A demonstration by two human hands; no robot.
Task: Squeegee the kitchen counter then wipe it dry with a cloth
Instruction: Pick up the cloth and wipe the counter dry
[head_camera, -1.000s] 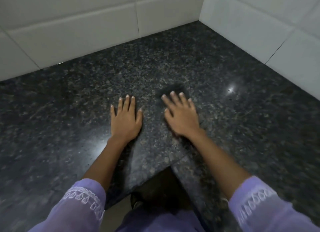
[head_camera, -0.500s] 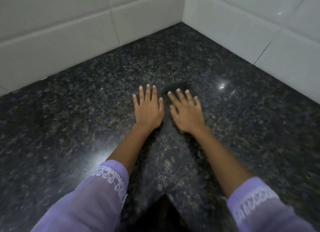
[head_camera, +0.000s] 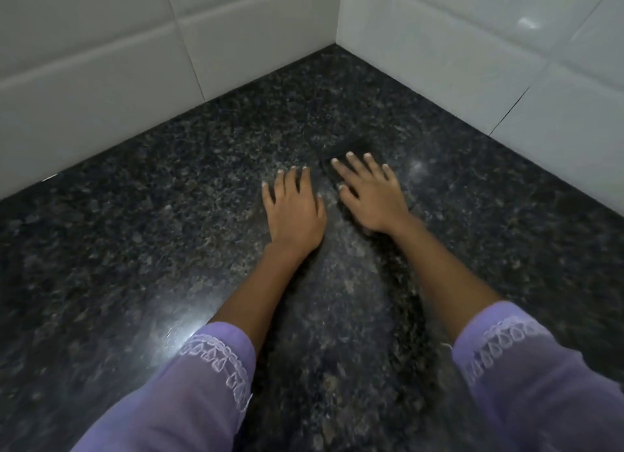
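Observation:
The dark speckled granite counter (head_camera: 162, 235) fills the view. My left hand (head_camera: 293, 211) lies flat on it, fingers slightly apart, with nothing in it. Just to its right, my right hand (head_camera: 371, 198) presses flat on a dark cloth (head_camera: 351, 149). The cloth is hard to tell from the stone, and only its far edge shows beyond the fingertips. Both hands point toward the counter's back corner. No squeegee is in view.
White tiled walls stand along the back left (head_camera: 101, 80) and the right (head_camera: 472, 63), meeting in a corner beyond my hands. A bright light reflection (head_camera: 169, 330) shines on the counter near my left sleeve.
Both hands have slid forward toward the corner, and the dark cloth has moved along under the right hand. The left hand has closed in beside the right. The counter's front edge has left the view.

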